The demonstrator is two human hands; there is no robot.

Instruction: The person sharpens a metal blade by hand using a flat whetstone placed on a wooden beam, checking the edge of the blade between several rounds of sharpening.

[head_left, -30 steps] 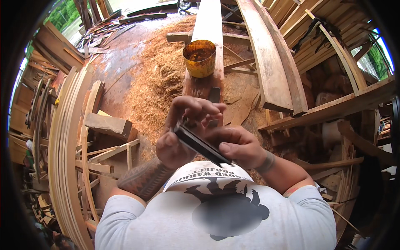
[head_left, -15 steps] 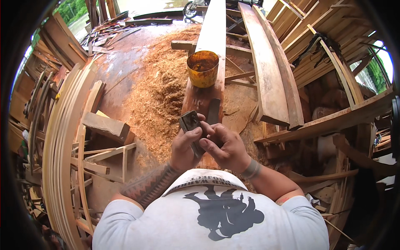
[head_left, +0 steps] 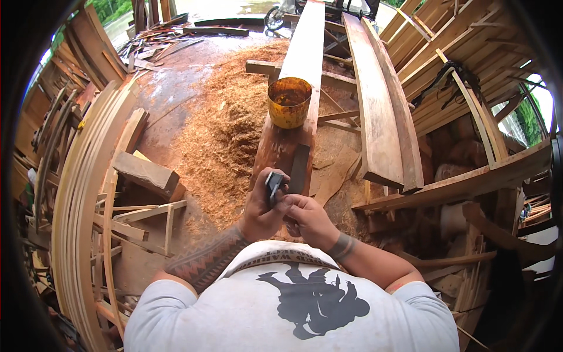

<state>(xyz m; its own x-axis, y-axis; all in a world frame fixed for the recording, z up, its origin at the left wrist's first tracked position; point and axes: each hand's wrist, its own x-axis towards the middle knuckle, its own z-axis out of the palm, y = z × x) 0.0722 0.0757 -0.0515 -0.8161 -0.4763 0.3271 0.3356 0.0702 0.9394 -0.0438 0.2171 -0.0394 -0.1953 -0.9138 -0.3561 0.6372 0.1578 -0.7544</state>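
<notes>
My left hand (head_left: pixel 261 208) grips a small dark block-like piece (head_left: pixel 273 183) with a pale, shiny edge; its exact kind is unclear. Close against it, the fingers of my right hand (head_left: pixel 311 218) are curled in, fingertips meeting the underside of the left hand. Whether they pinch anything is hidden. Both hands are held over the near end of a long wooden board (head_left: pixel 275 144). On that board, just beyond my hands, lies a dark flat rectangular bar (head_left: pixel 299 166). Farther along stands a stained yellow tub (head_left: pixel 290 111), open at the top.
Wood shavings (head_left: pixel 220 126) are heaped on the floor left of the board. Two thick planks (head_left: pixel 375 111) extend at the right. Long stacked strips (head_left: pixel 79 205) and a short timber block (head_left: pixel 143 173) are at left. More lumber (head_left: pixel 463 76) leans at far right.
The dark piece has been turned in my left hand, so its pale edge now shows instead of its broad face. My right fingers have curled in and shifted slightly lower.
</notes>
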